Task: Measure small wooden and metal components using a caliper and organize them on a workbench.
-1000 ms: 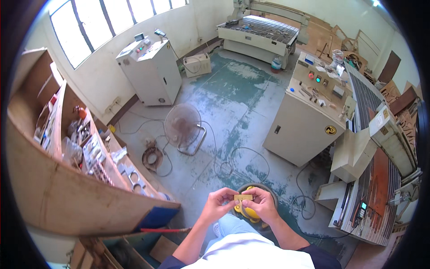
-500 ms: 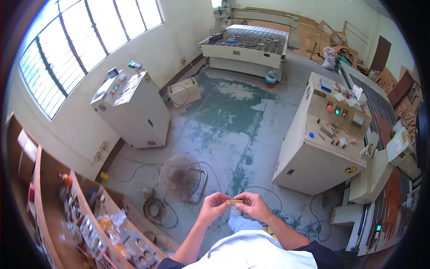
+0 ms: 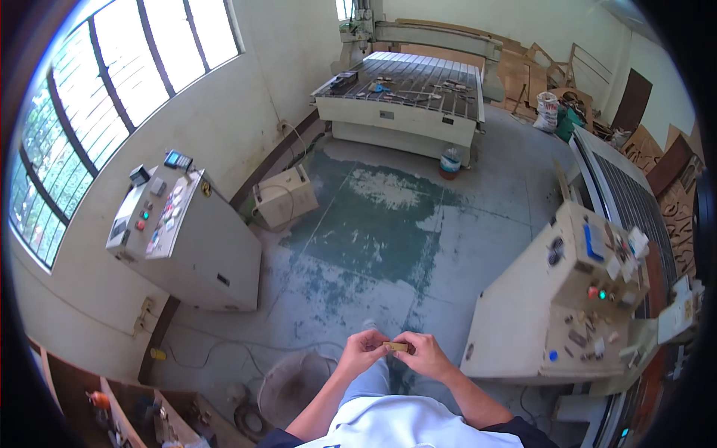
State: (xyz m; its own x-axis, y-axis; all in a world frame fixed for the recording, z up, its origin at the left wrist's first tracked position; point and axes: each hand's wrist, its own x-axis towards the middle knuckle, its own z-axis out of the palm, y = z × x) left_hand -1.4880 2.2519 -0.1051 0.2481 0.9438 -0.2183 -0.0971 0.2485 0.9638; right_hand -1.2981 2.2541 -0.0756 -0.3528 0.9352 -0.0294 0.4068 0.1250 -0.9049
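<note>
Viewpoint shifts forward: fan [image 3: 293, 388] drops from ahead of left hand [image 3: 361, 353] to beside its forearm [image 3: 326, 398]; shelf unit [image 3: 71, 392] mostly leaves view.

Small block [image 3: 399, 346]: yellow. Trousers [image 3: 369, 387]: light blue. Shirt [image 3: 403, 424]: white; sleeves [image 3: 523, 428]: dark navy. Floor [image 3: 373, 231]: grey with patchy green. Machine bed [image 3: 418, 69]: dark with pale stripes. Right control cabinet [image 3: 515, 321]: beige.

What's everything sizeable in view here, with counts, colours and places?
Small flat rectangular block: 1, yellowish, lower middle.
Boxy metal control cabinets: 2, off-white, left and right.
Slatted-bed machines: 2, pale, far middle and right edge.
Round caged floor fan: 1, greyish, lower left.
Boxy floor unit: 1, cream, beside left wall.
Barred window: 1, dark bars, left wall.
Wooden compartment shelf: 1, brown, lower left corner.
Left hand: 1, bare, holding block's left end.
Right hand: 1, bare, holding block's right end.
</note>
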